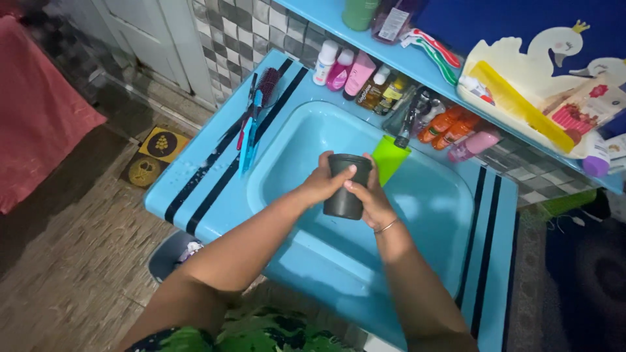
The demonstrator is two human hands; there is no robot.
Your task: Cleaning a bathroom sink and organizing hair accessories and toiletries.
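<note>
A dark grey plastic cup is held upright over the blue sink basin. My left hand wraps its left side, thumb near the rim. My right hand grips its right side, with a thin bracelet at the wrist. Just behind the cup stand a tap and a green object on the basin's far edge.
Brushes and combs lie on the sink's left ledge. Bottles line the back. A blue shelf above carries toothbrushes and a swan-shaped holder. A red cloth hangs at left; tiled floor lies below.
</note>
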